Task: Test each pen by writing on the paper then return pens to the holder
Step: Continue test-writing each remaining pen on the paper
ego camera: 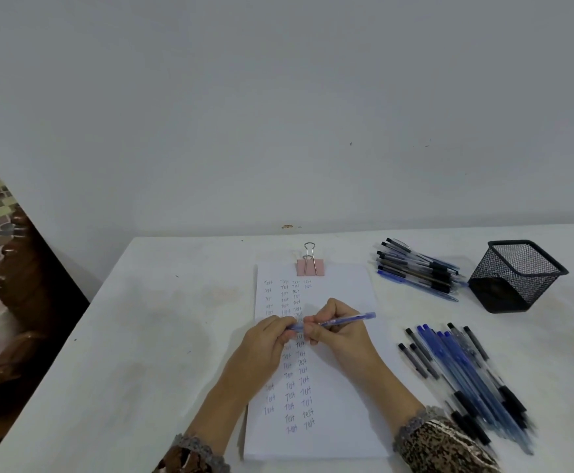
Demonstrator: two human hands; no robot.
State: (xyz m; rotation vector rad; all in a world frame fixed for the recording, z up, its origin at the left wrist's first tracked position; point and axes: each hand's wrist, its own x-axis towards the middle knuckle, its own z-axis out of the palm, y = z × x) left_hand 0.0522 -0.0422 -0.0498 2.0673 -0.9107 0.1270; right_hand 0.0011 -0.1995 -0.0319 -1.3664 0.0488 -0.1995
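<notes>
Holds a blue pen crosswise just above the paper, near the middle of the sheet. Grips the barrel in the right hand, with fingers curled round it and the far end sticking out to the right. Pinches the pen's other end between the fingertips of the left hand, knuckles almost touching those of the right. Cannot tell whether that hidden end is a cap or the tip. Has the paper lying flat on the white table, clamped at its far edge by a pink clip and filled with columns of the word "Test". Has a black mesh holder at the far right of the table, well apart from both hands. Has one pile of pens just left of the holder and a second pile nearer, to the right of the paper. Wears patterned sleeves at both wrists.
</notes>
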